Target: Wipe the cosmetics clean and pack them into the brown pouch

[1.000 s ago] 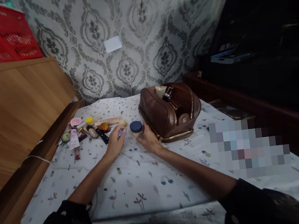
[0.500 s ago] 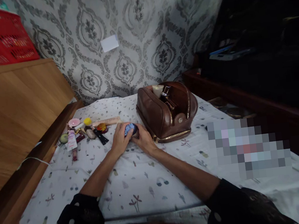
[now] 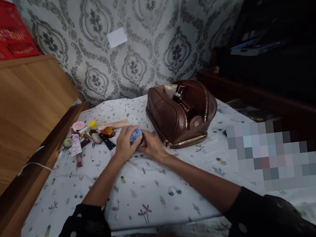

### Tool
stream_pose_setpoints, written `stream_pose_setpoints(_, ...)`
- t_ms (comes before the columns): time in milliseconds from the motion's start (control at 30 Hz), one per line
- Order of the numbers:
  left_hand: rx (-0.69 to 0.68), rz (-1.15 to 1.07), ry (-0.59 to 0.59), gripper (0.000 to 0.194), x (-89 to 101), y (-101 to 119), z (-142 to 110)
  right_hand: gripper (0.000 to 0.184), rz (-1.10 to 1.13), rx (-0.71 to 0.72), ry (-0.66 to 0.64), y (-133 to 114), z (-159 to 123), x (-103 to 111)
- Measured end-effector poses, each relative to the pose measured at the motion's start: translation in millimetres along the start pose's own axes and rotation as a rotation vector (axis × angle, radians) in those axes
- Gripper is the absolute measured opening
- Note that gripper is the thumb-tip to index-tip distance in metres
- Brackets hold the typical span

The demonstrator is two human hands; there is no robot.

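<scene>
– Where is the jar (image 3: 142, 140)?
– Just left of the brown bag (image 3: 169, 121); the right hand (image 3: 152, 146) grips the jar; the left hand (image 3: 125, 142) squeezes the blue cloth (image 3: 135, 136) against it.
– Looks like rubbing; how is it done well?
– I'd hold the jar firm; press softly.

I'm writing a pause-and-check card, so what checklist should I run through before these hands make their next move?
1. Left hand has the blue cloth: ok, fingers hold it against the jar.
2. Right hand supports the jar: ok, it grips the side.
3. Jar's lid fully seated: cannot tell, hands and cloth cover most of it.
4. Brown bag open at the top: ok, items show inside.
5. Black tube well away from the left hand: not ok, it lies close beside it.
</scene>
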State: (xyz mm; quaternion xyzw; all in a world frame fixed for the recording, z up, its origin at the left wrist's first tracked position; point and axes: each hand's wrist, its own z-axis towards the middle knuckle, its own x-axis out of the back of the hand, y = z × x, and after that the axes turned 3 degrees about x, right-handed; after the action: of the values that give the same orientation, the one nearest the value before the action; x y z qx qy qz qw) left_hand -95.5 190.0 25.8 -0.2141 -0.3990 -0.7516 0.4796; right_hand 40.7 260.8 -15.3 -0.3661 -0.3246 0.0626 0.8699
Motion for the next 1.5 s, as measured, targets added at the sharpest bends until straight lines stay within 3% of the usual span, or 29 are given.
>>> stream_pose_setpoints(167,-0.108,0.173,-0.082,0.036,2.4,2.3,-1.3,0.042,-0.101,-0.016,0.020,1.4,2.4,-0.6)
stream_pose_setpoints(333,-0.055,0.130,-0.067,0.031,2.2,-1.2,-0.7,0.046,-0.178,-0.019,0.008,1.5,4.1,1.3)
stream_pose_setpoints(567,0.036,0.083,-0.021,0.018,-1.9,6.4,0.7,0.039,-0.208,0.004,0.025,-1.4,2.4,1.6)
stream_pose_setpoints(700,0.077,0.069,-0.006,0.017,-4.2,6.9,1.0,0.036,-0.179,-0.066,-0.016,-5.8,1.3,1.0)
stream_pose_setpoints(867,0.147,-0.029,0.015,0.017,-5.7,3.3,2.8,0.042,-0.140,-0.119,-0.043,-8.1,0.5,1.2)
stream_pose_setpoints(1100,0.359,-0.275,0.019,0.030,-7.5,-10.4,2.7,0.063,-0.072,-0.016,-0.097,-3.2,-1.4,4.8)
stream_pose_setpoints(1367,0.391,-0.329,0.035,0.032,-7.3,-13.4,1.8,0.065,0.041,-0.026,-0.131,3.5,-5.0,14.4)
stream_pose_setpoints(1500,0.335,-0.416,-0.017,0.036,-4.6,-14.4,1.3,0.061,0.048,-0.069,-0.108,3.2,-4.3,16.4)
